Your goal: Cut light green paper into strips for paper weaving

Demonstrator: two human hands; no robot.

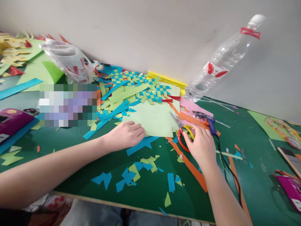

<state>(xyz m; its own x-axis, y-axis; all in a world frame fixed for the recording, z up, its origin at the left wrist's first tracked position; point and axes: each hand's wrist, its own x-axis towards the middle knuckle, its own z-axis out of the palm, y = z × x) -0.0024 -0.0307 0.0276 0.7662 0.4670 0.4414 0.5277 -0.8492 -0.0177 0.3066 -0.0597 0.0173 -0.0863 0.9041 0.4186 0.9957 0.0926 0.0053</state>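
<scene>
My left hand [128, 135] rests at the left edge of a light green paper sheet [156, 117], its fingers curled. Whatever those fingers hold, if anything, is hidden. My right hand [201, 144] is closed around the handles of a pair of scissors [180, 123], one loop red and one yellow. The blades point away and to the left, slightly apart, beside the sheet's right edge. Beyond the sheet lies a pile of woven blue-and-green paper pieces [150, 94] with loose strips. An orange paper strip [188, 163] runs under the scissors toward my right forearm.
Blue and green paper scraps [129, 175] litter the green table [77, 179]. A glue gun [210, 122] with a black cord lies right of the scissors. A clear bottle [221, 62] stands by the wall. At left are a plastic bag [68, 61] and a purple object [15, 122].
</scene>
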